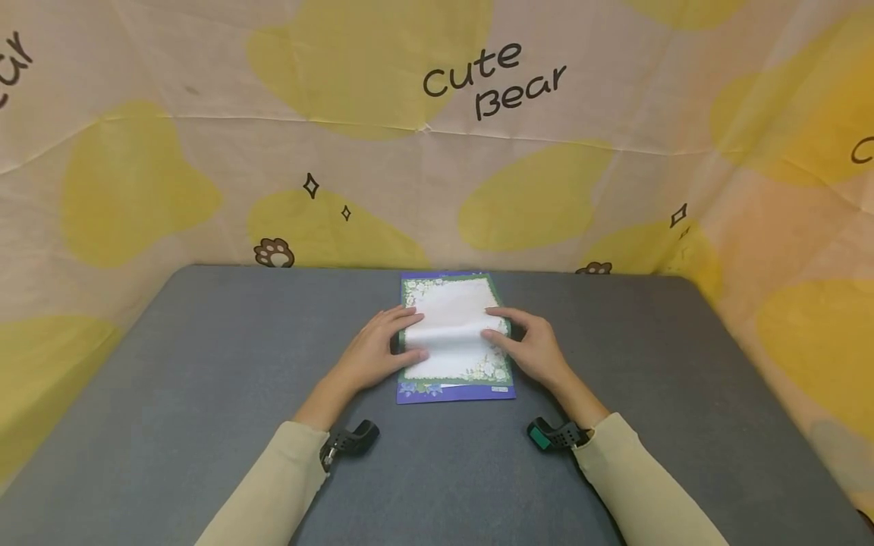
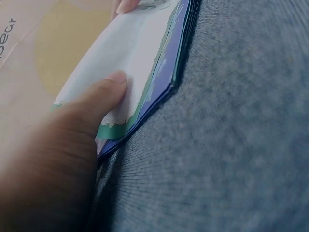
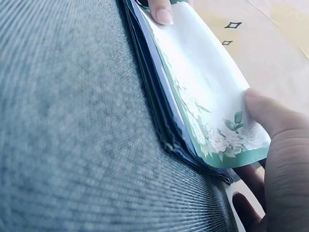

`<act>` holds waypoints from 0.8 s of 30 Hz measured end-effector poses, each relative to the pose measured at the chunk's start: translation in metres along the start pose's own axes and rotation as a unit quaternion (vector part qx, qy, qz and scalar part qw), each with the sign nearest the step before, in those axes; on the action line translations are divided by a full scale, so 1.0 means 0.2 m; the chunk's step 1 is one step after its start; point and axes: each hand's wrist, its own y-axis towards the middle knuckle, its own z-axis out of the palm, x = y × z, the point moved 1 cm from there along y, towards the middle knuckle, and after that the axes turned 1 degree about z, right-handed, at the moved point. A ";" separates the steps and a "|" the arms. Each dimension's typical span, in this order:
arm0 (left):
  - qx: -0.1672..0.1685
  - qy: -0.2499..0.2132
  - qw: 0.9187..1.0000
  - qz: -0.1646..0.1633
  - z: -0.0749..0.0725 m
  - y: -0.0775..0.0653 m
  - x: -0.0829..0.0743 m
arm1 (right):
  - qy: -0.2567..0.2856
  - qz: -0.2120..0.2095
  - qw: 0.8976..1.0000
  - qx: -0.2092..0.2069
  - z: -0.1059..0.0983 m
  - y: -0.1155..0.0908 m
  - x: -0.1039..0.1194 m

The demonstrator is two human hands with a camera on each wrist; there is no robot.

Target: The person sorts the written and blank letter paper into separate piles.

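A white sheet of paper (image 1: 454,299) with a green, flower-printed border lies on a purple-edged paper stack (image 1: 471,393). Across its middle the sheet bulges up in a soft ridge. My left hand (image 1: 370,350) holds the sheet at its left side, thumb on the near slope and fingertips farther back. On the opposite side my right hand (image 1: 539,350) grips it the same way, its thumb (image 3: 265,108) on the paper in the right wrist view. Several fingers of that hand curl beside the stack's edge. In the left wrist view the left thumb (image 2: 108,92) presses the paper and hides the fingers behind.
The stack rests on a grey cloth-covered table (image 1: 239,356), near its far edge. Behind hangs a cream and yellow printed curtain (image 1: 382,174). Dark wrist straps with devices (image 1: 351,440) sit at both sleeve cuffs.
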 end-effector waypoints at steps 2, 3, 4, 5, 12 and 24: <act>0.002 0.002 1.000 -0.009 0.00 0.00 0.00 | 0.017 -0.003 1.000 0.003 0.00 0.00 0.00; 0.003 0.003 1.000 -0.016 0.00 0.00 0.00 | 0.021 -0.004 1.000 0.004 0.00 0.00 0.00; 0.004 0.003 1.000 -0.024 0.00 0.00 0.00 | 0.024 -0.005 1.000 0.006 0.00 -0.01 0.00; 0.005 -0.001 0.999 -0.035 0.00 0.00 0.00 | 0.026 -0.006 1.000 0.007 0.00 -0.01 0.00; -0.003 -0.023 0.996 -0.082 0.00 0.00 -0.01 | 0.036 -0.026 0.999 -0.004 0.00 -0.01 0.01; -0.063 -0.088 0.992 -0.065 0.00 0.00 0.00 | 0.055 -0.099 0.993 -0.046 0.02 -0.01 0.01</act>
